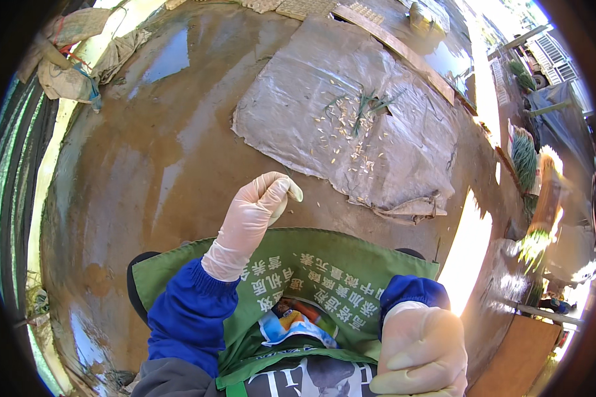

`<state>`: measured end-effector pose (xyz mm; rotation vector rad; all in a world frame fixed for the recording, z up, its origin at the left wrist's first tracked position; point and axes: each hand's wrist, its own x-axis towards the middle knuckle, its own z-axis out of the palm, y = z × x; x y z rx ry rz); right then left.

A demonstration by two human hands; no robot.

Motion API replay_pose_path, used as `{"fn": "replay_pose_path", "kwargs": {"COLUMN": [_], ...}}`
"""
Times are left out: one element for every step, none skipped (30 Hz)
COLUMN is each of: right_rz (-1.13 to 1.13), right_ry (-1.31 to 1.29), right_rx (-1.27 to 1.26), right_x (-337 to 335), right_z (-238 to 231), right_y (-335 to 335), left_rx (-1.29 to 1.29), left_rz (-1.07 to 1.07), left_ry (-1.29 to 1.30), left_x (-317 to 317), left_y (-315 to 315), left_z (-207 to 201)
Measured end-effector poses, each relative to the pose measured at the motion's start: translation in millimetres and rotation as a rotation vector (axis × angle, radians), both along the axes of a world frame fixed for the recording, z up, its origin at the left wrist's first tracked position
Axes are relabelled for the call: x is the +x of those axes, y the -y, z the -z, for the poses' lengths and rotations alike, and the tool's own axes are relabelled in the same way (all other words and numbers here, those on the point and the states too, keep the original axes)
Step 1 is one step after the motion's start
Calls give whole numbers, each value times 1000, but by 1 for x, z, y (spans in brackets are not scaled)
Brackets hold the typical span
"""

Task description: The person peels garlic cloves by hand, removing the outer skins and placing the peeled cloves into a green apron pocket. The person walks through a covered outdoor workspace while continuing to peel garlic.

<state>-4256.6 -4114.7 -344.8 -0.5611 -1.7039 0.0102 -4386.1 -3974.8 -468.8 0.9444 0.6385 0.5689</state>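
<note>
Both of my hands wear pale, thin gloves below blue sleeve cuffs. My left hand (255, 210) is raised in front of my lap, its fingers curled in against the thumb, with nothing visible between them. At the lower right, my right hand (425, 347) makes a fist close to my body. Its curled fingers hide whatever might be inside. A green apron (179, 268) with pale printing spreads over my lap beneath the hands. Something colourful, blue, white and orange (298, 324), shows in a fold of the apron between my arms.
Ahead lies a grey plastic sheet (278, 99) strewn with pale scraps (341, 126) and green leaves (363, 112). A wooden plank (404, 56) borders its far side. Bundles of long green stalks (524, 159) stand at right, near a brown board (520, 354). Sacks (63, 79) hang at upper left.
</note>
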Motion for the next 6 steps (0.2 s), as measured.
{"fn": "replay_pose_path", "kwargs": {"right_rz": [3,-10,-16,-23,-19,-18], "right_ry": [0,7,14,22,28,27], "right_rx": [-2,9,13,18,13,12], "right_x": [0,2,3,4,5,4], "right_z": [0,0,0,0,-1,0], "right_y": [1,1,1,0,1,1], "left_rx": [2,-6,2,3,-11,5], "left_rz": [-3,-9,-5,-5,-5,-4], "left_ry": [-8,-23,-12,-5,-13,-1], "left_x": [0,0,0,1,1,1], "left_y": [0,0,0,0,0,0], "left_z": [0,0,0,0,0,0]}}
